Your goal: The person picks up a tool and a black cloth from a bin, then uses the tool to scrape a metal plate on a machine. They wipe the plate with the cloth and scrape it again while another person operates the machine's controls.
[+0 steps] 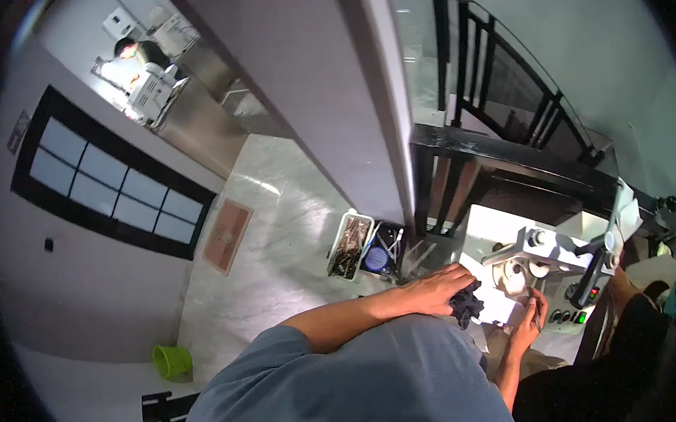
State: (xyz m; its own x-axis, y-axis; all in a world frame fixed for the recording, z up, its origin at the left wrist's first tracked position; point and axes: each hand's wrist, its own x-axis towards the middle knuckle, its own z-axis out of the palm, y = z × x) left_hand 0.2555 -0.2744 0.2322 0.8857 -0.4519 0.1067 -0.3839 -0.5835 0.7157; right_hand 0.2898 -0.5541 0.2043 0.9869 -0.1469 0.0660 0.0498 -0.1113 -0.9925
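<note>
My left hand (443,290) is closed on a bunched black cloth (467,305), beside the front of a white bench machine (483,238). Between the fingers of my right hand (529,328) is a thin dark pen-like tool (539,321); its tip is too small to make out. That hand is just below the machine's bright round wheel (514,275). A white sheet-like surface (499,306) lies between my hands. To the right, a lamp arm (592,280) and a control panel (569,313) with a green-lit switch stand close by.
A tray of brownish pieces (351,245) and a dark box with a blue round lid (376,259) sit left of the machine. Another person's dark sleeve (636,333) is at right. Black railing (502,137) rises behind. A green bin (171,361) stands far left.
</note>
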